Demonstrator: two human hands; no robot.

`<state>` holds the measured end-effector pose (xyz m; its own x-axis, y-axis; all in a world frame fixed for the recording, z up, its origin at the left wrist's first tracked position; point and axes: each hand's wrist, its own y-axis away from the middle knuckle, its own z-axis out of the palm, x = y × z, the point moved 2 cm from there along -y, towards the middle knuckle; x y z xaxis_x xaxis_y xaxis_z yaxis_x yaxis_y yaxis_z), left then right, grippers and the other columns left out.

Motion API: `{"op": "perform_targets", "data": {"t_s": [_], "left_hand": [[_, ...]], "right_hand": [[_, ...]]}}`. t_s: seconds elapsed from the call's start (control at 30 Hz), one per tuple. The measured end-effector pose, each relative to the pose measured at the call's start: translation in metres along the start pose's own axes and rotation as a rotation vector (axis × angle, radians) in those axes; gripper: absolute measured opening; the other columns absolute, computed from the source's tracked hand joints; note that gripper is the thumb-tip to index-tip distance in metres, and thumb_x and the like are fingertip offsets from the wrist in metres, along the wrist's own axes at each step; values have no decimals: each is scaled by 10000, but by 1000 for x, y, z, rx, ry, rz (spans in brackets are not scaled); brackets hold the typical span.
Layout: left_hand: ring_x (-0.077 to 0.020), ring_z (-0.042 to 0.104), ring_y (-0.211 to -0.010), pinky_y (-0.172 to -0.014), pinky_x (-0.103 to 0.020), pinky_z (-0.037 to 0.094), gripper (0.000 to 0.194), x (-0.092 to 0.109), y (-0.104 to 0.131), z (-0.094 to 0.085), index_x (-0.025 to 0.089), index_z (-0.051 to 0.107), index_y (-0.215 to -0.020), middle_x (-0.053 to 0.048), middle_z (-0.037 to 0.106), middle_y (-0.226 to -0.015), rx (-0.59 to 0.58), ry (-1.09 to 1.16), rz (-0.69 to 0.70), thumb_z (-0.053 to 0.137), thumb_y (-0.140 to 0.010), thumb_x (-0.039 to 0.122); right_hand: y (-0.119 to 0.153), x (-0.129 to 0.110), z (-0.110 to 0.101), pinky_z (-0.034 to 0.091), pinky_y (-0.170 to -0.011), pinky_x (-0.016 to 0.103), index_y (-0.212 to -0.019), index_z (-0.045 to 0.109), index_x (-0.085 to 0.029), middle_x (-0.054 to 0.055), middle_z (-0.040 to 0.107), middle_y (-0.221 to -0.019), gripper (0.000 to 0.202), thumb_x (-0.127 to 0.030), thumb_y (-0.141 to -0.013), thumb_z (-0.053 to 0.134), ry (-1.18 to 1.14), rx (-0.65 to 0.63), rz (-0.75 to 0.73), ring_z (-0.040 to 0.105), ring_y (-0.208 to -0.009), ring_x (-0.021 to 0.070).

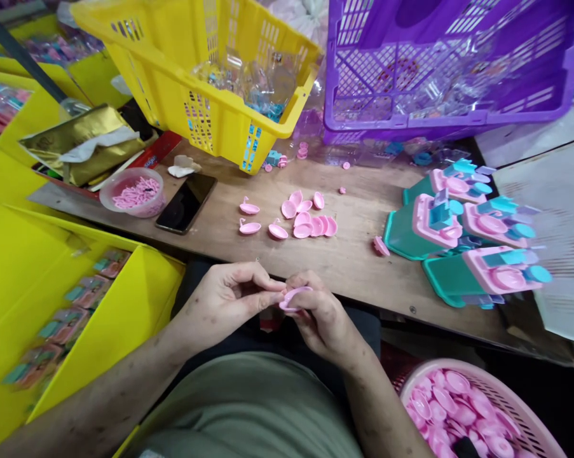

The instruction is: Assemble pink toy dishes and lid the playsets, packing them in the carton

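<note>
Just past the table's front edge, my right hand (320, 315) grips a small pink oval dish (293, 298) between thumb and fingers. My left hand (232, 299) is closed in a pinch at the dish's left end; whatever its fingertips hold is too small to make out. On the table beyond my hands lie several loose pink oval dishes (316, 226). To their left sit three dishes with a thin hooked piece standing up at one end, one of them a pink dish (250, 228). A round tub (133, 192) of small pink pieces stands farther left.
A black phone (186, 203) lies beside the tub. Yellow (210, 95) and purple (363, 121) crates line the back. Several green-and-pink toy assemblies (487, 273) stand right. A pink basket (529, 407) of parts is lower right, yellow boxes (110, 318) left.
</note>
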<state>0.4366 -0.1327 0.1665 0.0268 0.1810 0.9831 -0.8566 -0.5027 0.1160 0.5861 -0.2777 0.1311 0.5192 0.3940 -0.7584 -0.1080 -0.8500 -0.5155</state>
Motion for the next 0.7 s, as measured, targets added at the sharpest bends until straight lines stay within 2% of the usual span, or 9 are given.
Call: {"op": "perform_targets", "data": {"t_s": [0.13,0.2,0.27,0.37,0.43,0.47,0.57,0.63,0.7], "left_hand": [[-203,842,-850,-808,-269,707,164,3,-7,-9,203,855,-859,-51,861,-890,-28,28,-5,965,-880,322],[-206,846,-861,-817,-275,706,146,5,-11,-16,200,867,-925,-58,870,-919,-43,6,0,936,-898,326],[-214,844,-883,-823,-283,697,138,6,-17,-25,204,876,-998,-63,873,-950,-18,-114,58,879,-943,331],[-248,836,-1056,-945,-325,674,113,1,-31,-38,237,869,-1062,-64,878,-1076,100,-476,249,787,-1003,288],[-270,813,-1174,-1068,-380,640,145,-8,-42,-40,247,856,-1077,-68,871,-1137,113,-701,378,720,-1034,227],[-278,803,-1209,-1113,-404,623,175,-12,-46,-39,243,850,-1082,-76,864,-1156,98,-785,433,688,-1040,190],[-297,754,-1305,-1177,-448,599,234,-14,-55,-42,224,830,-1216,-125,812,-1319,95,-984,544,670,-1053,175],[-316,705,-1366,-1212,-469,577,306,1,-58,-60,218,795,-1353,-154,752,-1443,162,-1098,581,727,-1061,280],[-317,682,-1370,-1251,-481,535,337,27,-58,-96,212,785,-1378,-155,745,-1439,288,-1232,515,717,-1082,358]], "right_hand": [[-8,0,2,625,-770,278,-1273,610,-307,55,641,-1139,226,-129,-1149,543,60,-27,-37,692,-912,166],[-16,2,-3,641,-813,296,-1301,629,-310,64,680,-1169,195,-183,-1160,583,93,-52,-26,726,-965,180],[-25,11,-13,660,-844,329,-1422,605,-319,77,723,-1217,281,-304,-1149,672,114,-62,12,760,-1029,213],[-40,35,-40,670,-938,431,-1540,543,-293,102,755,-1258,486,-370,-1100,736,292,79,69,761,-1119,275],[-49,56,-55,632,-1044,524,-1402,657,-273,115,759,-1283,370,-325,-1052,766,481,98,102,722,-1205,322],[-53,66,-60,609,-1077,560,-1292,718,-267,120,761,-1300,274,-310,-1029,784,555,59,113,697,-1244,346],[-57,87,-63,588,-1038,572,-1101,808,-272,111,790,-1297,103,-348,-1043,768,663,-59,84,674,-1243,372],[-56,94,-64,569,-991,568,-1078,836,-301,96,815,-1228,202,-419,-1105,675,717,-7,42,694,-1173,365],[-54,97,-68,549,-941,584,-1014,853,-336,99,820,-1112,305,-529,-1110,638,709,82,38,720,-1094,386]]}}
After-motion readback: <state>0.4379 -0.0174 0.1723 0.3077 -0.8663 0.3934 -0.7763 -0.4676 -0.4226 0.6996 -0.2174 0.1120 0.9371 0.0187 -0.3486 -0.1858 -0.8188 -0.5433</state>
